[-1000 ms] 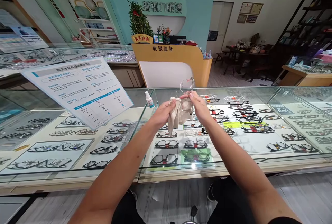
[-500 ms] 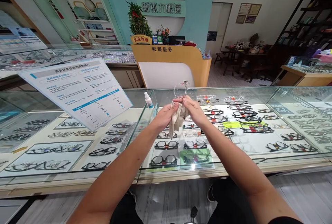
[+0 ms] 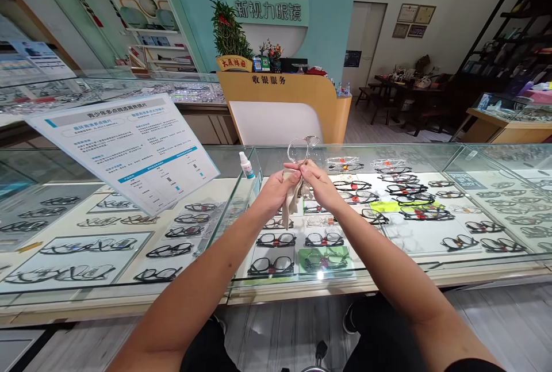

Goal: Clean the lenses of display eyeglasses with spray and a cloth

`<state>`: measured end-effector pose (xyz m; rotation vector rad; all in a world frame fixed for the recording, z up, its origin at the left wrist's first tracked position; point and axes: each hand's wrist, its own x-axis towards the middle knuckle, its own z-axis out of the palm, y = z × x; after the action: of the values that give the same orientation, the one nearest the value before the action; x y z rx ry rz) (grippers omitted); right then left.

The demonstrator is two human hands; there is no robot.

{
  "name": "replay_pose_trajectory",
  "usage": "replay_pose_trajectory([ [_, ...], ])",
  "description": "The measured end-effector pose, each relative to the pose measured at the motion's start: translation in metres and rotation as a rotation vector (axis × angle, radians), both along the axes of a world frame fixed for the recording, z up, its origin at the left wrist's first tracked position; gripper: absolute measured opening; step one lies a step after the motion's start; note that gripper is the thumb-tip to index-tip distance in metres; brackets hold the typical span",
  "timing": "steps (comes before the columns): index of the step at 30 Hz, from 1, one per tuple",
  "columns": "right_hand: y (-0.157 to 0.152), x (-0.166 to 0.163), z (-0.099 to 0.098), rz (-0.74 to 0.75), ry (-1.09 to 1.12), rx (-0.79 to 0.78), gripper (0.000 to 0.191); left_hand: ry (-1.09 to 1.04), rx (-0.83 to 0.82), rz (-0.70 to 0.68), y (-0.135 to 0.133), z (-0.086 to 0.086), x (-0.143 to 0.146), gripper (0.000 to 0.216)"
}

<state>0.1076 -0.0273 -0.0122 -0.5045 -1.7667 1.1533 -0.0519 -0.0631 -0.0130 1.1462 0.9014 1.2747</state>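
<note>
One pale cleaning cloth (image 3: 291,205) clamped in the left hand (image 3: 279,189), thin-rimmed eyeglasses (image 3: 302,150) pinched in the right hand (image 3: 321,185), one rim rising just above the close-set hands, the rest largely hidden. Less gap between the hands than a second ago, and a leftward shift of the eyeglasses. Below, rows of spectacle frames (image 3: 276,240) under the glass worktop (image 3: 302,290). To the left, a white spray bottle (image 3: 246,166), label unreadable, and a printed sheet (image 3: 125,153), heading starting 青少年多点. Farther off, 收银服务 on the cashier station (image 3: 276,94), 新视力眼镜 on the wall sign (image 3: 267,11).
</note>
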Motion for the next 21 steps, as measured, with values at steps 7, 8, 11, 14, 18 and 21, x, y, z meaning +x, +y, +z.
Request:
replay_pose_trajectory([
  [7, 0.001, 0.001, -0.002, -0.03, 0.056, -0.074, 0.061, -0.021, -0.003, -0.033, -0.003, 0.004, 0.0, 0.065],
  [8, 0.001, 0.001, -0.002, -0.031, 0.065, -0.094, 0.06, -0.018, -0.008, -0.04, -0.004, 0.005, 0.0, 0.066],
  [11, 0.002, 0.001, -0.003, -0.037, 0.079, -0.144, 0.059, -0.011, -0.015, -0.051, -0.004, 0.006, -0.001, 0.066],
  [14, 0.005, 0.001, -0.005, -0.068, 0.085, -0.155, 0.061, 0.001, -0.03, -0.071, -0.004, 0.004, -0.003, 0.066],
  [18, 0.007, 0.002, -0.008, -0.077, 0.107, -0.156, 0.056, 0.038, -0.038, -0.109, -0.004, 0.004, -0.005, 0.066],
  [21, 0.009, 0.002, -0.011, -0.059, 0.136, -0.181, 0.057, 0.046, -0.008, -0.107, -0.005, 0.005, -0.005, 0.066],
])
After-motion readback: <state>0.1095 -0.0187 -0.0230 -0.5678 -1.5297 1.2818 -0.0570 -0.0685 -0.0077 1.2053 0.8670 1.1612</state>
